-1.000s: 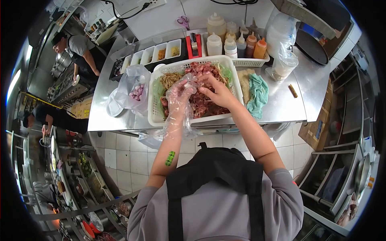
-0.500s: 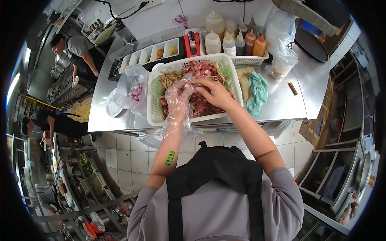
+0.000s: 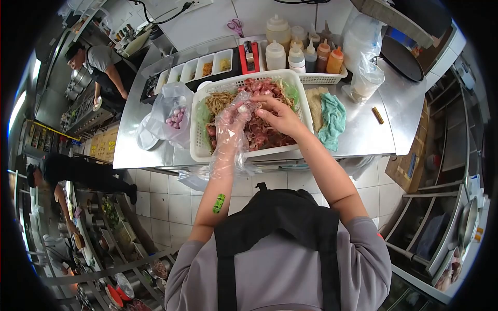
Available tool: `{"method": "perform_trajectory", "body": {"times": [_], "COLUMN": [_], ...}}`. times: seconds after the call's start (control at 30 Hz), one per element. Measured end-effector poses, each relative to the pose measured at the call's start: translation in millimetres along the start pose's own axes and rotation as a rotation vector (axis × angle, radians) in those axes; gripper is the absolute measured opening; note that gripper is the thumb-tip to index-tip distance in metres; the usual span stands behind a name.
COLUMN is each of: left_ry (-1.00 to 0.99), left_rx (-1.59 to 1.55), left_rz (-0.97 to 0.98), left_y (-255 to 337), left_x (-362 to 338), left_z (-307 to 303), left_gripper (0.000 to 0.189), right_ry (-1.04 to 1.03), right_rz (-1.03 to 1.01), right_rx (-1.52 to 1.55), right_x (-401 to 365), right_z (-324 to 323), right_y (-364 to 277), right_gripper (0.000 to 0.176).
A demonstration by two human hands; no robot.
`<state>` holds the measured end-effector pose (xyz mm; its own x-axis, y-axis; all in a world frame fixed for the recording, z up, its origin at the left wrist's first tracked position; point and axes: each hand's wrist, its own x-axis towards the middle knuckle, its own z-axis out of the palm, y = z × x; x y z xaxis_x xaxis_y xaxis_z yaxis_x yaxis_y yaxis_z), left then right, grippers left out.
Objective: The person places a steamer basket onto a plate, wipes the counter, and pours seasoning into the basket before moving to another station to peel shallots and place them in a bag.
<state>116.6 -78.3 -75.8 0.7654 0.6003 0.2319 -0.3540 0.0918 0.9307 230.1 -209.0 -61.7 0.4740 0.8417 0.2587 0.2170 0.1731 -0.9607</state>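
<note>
- The left hand [image 3: 232, 122] sits inside a loose clear glove [image 3: 228, 150]. Its fingers are curled over the meat pieces [image 3: 262, 136], and the crumpled film hides whether they hold anything.
- The right hand [image 3: 280, 116] is bare, just beside the left, with its fingertips pinched together on the glove at the left fingertips.
- Both hands hang over a white basket [image 3: 198, 150] on the steel tabletop [image 3: 363, 137]. The meat lies under them, and noodles [image 3: 220, 101] lie beyond the left hand.
- Left of the left hand a plastic bag [image 3: 174, 111] stands close against the basket.
- Right of the right hand a green cloth [image 3: 332, 122] lies just beside the basket.
- Beyond both hands stand squeeze bottles [image 3: 298, 57] and a row of small tubs [image 3: 199, 67].
- The hands cover the basket's middle, and the lens edge cuts off the tabletop's far corners.
</note>
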Motion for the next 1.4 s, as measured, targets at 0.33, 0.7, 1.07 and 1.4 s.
{"method": "perform_trajectory", "body": {"times": [0.33,0.7,1.07,1.4], "left_ry": [0.086,0.04,0.122,0.114], "left_rx": [-0.161,0.088,-0.041,0.018], "left_rz": [-0.142,-0.14,-0.119,-0.119], "left_y": [-11,-14,-20,-19], "left_x": [4,5,7,7], "left_z": [-7,-10,-12,-14], "left_gripper": [0.044,0.045,0.044,0.04], "right_ry": [-0.048,0.054,-0.013,0.044], "right_rz": [-0.185,-0.174,-0.212,-0.236], "right_rx": [-0.058,-0.221,-0.187,-0.284], "right_x": [3,5,2,2], "right_z": [8,10,10,13], "right_y": [12,11,5,2], "right_gripper": [0.034,0.03,0.036,0.032]}}
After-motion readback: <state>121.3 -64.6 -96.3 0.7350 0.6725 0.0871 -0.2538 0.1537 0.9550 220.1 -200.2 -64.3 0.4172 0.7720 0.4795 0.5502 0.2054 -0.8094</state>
